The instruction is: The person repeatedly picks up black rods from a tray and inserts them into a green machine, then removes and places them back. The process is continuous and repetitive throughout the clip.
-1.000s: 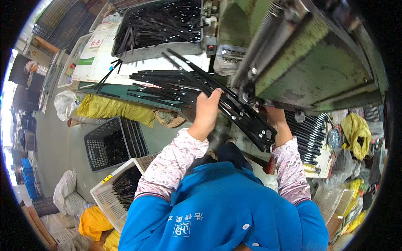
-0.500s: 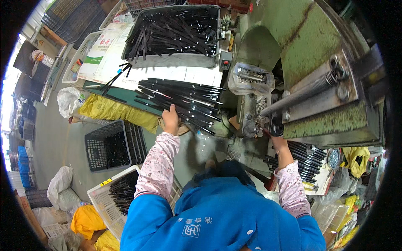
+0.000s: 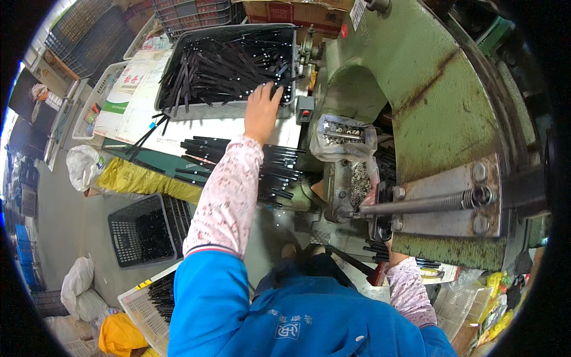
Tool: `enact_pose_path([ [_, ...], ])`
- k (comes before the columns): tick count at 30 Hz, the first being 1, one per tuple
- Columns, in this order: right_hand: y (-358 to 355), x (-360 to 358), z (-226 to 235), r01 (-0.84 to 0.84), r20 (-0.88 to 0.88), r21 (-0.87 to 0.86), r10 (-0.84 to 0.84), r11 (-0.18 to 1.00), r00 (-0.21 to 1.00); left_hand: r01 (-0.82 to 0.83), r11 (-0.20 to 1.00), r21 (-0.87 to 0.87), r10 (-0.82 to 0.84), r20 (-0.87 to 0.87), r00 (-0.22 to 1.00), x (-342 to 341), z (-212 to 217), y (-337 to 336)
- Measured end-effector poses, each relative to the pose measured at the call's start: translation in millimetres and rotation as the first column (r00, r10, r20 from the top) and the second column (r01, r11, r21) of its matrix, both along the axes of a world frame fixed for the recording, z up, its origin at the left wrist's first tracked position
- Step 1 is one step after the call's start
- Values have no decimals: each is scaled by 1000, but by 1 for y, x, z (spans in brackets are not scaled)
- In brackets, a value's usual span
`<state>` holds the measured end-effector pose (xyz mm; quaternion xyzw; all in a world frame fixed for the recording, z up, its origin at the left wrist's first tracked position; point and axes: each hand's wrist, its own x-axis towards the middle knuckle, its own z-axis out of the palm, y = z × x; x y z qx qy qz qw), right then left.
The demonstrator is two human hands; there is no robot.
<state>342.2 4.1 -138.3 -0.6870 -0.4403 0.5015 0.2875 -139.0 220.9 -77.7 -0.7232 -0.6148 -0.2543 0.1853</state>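
Observation:
My left hand [image 3: 262, 113] reaches over the near rim of a grey tub [image 3: 208, 111] heaped with thin black strips [image 3: 220, 65]. Its fingers are stretched out and apart at the strips near the tub's right corner; whether they touch is hard to tell. Below that forearm lies a row of black rods [image 3: 279, 157] on the bench, partly covered by the sleeve. Beside the green press [image 3: 446, 89], my right hand [image 3: 397, 256] is mostly hidden under the machine's head and spring rod [image 3: 416, 204], so its fingers cannot be made out.
A plastic-lined container of small metal parts [image 3: 343, 134] stands by the press. A small control box with a red button [image 3: 304, 109] sits at the tub's right. More black rods [image 3: 380, 250] lie beyond my right wrist. Crates [image 3: 143, 232] stand on the floor at left.
My left hand has left the rods on the bench and moved up and forward to the tub. The view has shifted; my right hand is now more hidden by the press.

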Motion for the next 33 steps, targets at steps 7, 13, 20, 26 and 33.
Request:
enact_pose_path([
  [7,-42,26,0,56,48,-62,-54,997,997,112,936,-335,-182,-185,966,-23,-7,34],
  [13,-24,7,-2,-62,89,25,59,998,994,528,835,155,-505,-166,847,1,76,-50],
  [20,24,-47,4,-327,158,353,289,876,944,344,924,-166,-114,738,665,75,136,-172],
  [26,25,-109,102,-216,-117,261,253,941,960,600,798,61,247,875,-417,126,79,-176],
  [33,16,-100,110,-205,-80,319,242,925,967,557,830,10,244,892,-381,155,63,-178],
])
